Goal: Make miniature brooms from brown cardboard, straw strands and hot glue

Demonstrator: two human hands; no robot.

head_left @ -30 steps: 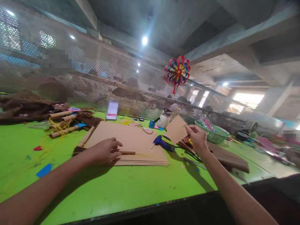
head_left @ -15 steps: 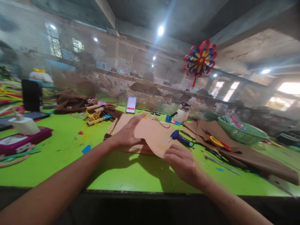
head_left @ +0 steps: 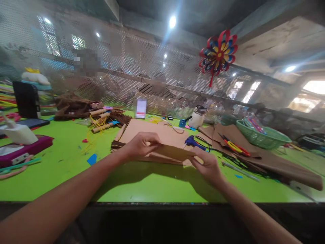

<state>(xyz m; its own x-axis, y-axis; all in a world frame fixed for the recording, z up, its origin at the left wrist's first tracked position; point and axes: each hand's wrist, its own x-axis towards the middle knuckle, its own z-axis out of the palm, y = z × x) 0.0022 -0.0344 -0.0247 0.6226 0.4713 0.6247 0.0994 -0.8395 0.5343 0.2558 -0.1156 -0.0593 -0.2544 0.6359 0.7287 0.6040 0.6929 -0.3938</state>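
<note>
Between my hands a piece of brown paper (head_left: 174,151) is held up, its near side in shadow. My left hand (head_left: 142,145) pinches its left end between thumb and fingers. Its right end is gripped by my right hand (head_left: 206,165), also closed. Under and behind it lies a flat stack of brown paper (head_left: 129,131) on the green table (head_left: 147,184). Just beyond my right hand rests a blue glue gun (head_left: 195,143) with a black cord.
Scissors (head_left: 235,147) lie on brown paper sheets (head_left: 266,166) at right, near a green basket (head_left: 264,137). A lit phone (head_left: 141,109) stands at the back. Rolled paper tubes (head_left: 103,127), a purple power strip (head_left: 27,150) and a white charger (head_left: 19,134) are at left.
The brown paper, earlier spread with my left hand open over it, is now lifted and stretched between both hands. My left fingers have closed on it, and my right hand moved slightly right.
</note>
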